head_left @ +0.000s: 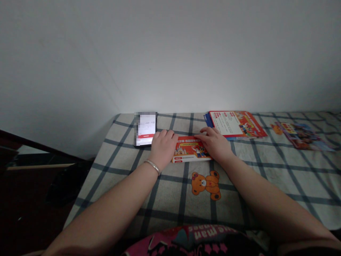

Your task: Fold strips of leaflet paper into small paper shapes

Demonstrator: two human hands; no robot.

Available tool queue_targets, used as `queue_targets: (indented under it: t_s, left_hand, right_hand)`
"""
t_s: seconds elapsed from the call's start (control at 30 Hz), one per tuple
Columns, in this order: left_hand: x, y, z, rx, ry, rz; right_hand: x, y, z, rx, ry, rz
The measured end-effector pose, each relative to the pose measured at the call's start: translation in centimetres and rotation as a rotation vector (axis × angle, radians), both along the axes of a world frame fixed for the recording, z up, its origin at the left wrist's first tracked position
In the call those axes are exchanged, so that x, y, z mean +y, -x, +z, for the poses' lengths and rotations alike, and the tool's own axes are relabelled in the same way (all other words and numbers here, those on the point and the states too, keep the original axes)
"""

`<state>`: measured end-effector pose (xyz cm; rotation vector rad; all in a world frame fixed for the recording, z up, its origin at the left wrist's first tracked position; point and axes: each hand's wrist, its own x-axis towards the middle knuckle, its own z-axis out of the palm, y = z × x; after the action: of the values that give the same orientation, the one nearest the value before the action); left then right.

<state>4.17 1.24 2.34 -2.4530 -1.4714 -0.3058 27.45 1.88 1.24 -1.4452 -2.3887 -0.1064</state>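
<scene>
A red printed flyer (pixel 189 151) with cartoon figures lies on the checked cloth in front of me. It looks folded, its lower edge showing a white strip. My left hand (pixel 163 147), a silver bangle on its wrist, is closed on the flyer's left end. At the right end, my right hand (pixel 217 144) bends its fingers over the upper corner and grips the paper there. Both thumbs are mostly hidden. Just behind my right hand sits a stack of similar red and white flyers (pixel 226 124), with a blue sheet edge showing under it.
A phone (pixel 147 129) with a lit timer screen lies left of the flyer, close to my left hand. Farther right is a colourful purple leaflet (pixel 303 137). The checked tablecloth (pixel 170 199) has printed bears and meets a plain wall (pixel 170 57) behind. Its left edge drops to a dark floor area.
</scene>
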Motion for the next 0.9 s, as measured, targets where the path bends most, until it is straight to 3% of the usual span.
queue_targets:
  t_s: [0.13, 0.43, 0.7, 0.9]
  left_hand:
    - [-0.1, -0.1, 0.1, 0.018, -0.024, -0.041]
    - [0.1, 0.4, 0.8, 0.071, 0.100, -0.145]
    - [-2.7, -0.1, 1.1, 0.032, 0.209, -0.090]
    - [-3.3, -0.4, 1.2, 0.009, 0.238, -0.063]
  right_hand:
    - [0.0, -0.1, 0.2, -0.035, 0.022, 0.086]
    - [0.1, -0.2, 0.6, -0.053, 0.074, 0.063]
    - [-1.2, 0.4, 1.7, -0.123, 0.107, 0.042]
    - [-2.0, 0.7, 1.8, -0.137, 0.123, 0.028]
